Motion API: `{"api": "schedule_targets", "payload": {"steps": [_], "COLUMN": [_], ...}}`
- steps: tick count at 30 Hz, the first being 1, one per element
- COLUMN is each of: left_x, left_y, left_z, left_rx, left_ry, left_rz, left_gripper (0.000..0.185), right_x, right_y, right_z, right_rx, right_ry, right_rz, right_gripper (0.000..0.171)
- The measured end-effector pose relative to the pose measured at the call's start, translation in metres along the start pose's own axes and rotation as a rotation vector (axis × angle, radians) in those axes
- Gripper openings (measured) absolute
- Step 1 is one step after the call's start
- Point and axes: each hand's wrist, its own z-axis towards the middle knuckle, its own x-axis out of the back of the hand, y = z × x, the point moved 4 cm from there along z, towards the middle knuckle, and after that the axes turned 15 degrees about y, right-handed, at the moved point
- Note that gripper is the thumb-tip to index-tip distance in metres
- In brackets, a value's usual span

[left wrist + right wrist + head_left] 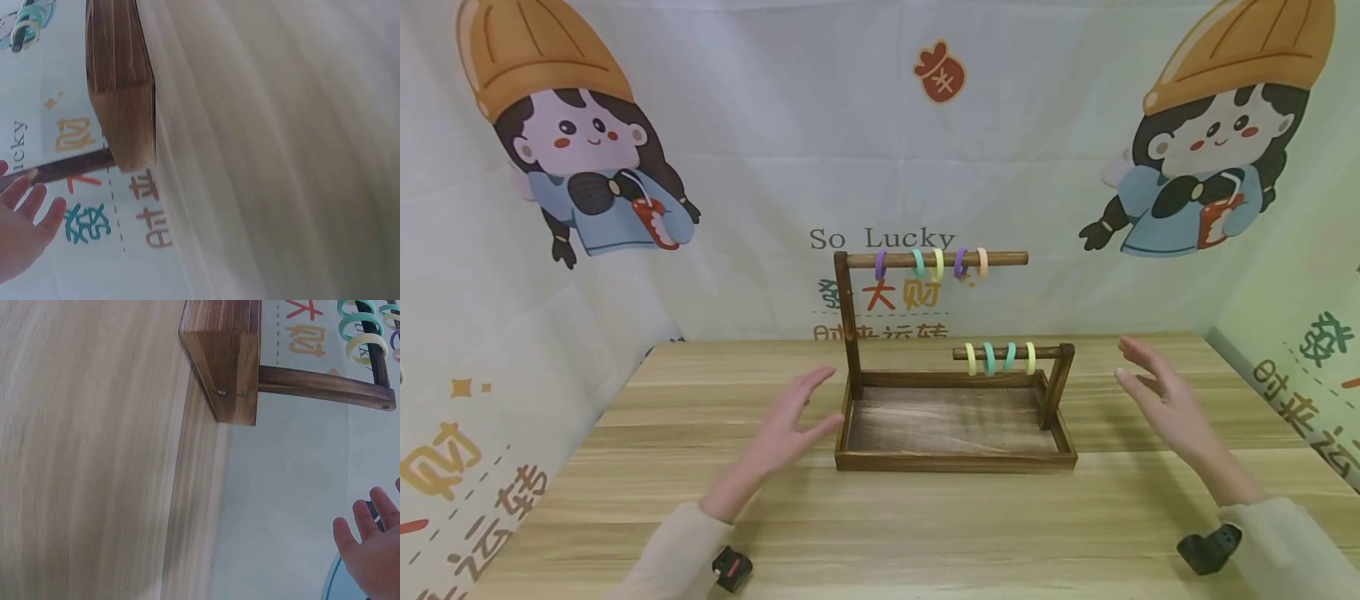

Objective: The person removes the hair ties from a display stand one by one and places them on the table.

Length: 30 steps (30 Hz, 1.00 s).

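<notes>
A dark wooden stand [955,462] with a shallow tray base sits on the table. Its taller left post carries a long bar [1009,258], on which hang several small rings in purple, teal, yellow and peach. From the shorter right post [1057,387] a lower bar reaches left, strung with yellow rings [1031,358] and teal rings [988,359]. My left hand [792,427] is beside the stand's left end, fingers extended and holding nothing. Off the right end, apart from the stand, my right hand [1167,402] is likewise empty with its fingers spread.
The light wood-grain table [925,533] extends around the stand. Behind it and at both sides hangs a white printed cloth [760,167] with cartoon figures and lettering. Dark wrist-camera mounts [732,568] sit by both sleeves.
</notes>
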Motion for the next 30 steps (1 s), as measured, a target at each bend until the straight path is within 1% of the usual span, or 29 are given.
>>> {"api": "schedule_targets", "payload": {"steps": [4, 7, 13, 17, 23, 24, 30], "left_x": [-0.010, -0.018, -0.034, -0.044, -0.058, -0.060, -0.060], "left_y": [0.004, 0.007, 0.015, 0.016, 0.021, 0.023, 0.055], "left_z": [0.001, 0.003, 0.010, 0.015, 0.023, 0.024, 0.029], "left_rx": [0.020, 0.035, 0.032, 0.049, 0.074, 0.080, 0.091], "left_ry": [-0.017, -0.034, -0.053, -0.071, -0.084, -0.089, -0.123], "left_rz": [-0.061, -0.094, -0.150, -0.185, -0.216, -0.227, -0.250], "left_gripper": [0.063, 0.062, 0.058, 0.057, 0.056, 0.056, 0.052], "right_x": [-0.004, -0.007, -0.014, -0.020, -0.027, -0.028, -0.035], "right_y": [-0.001, 0.001, 0.000, -0.002, -0.003, -0.003, -0.005], "right_z": [0.002, 0.004, 0.008, 0.010, 0.014, 0.014, 0.015], "right_rx": [0.002, -0.011, -0.027, -0.024, -0.047, -0.053, -0.069], "right_ry": [0.030, 0.029, 0.005, -0.017, -0.056, -0.066, -0.108], "right_rz": [0.026, 0.035, 0.021, 0.022, 0.012, 0.003, 0.011], "right_gripper": [0.045, 0.044, 0.042, 0.041, 0.043, 0.043, 0.044]}}
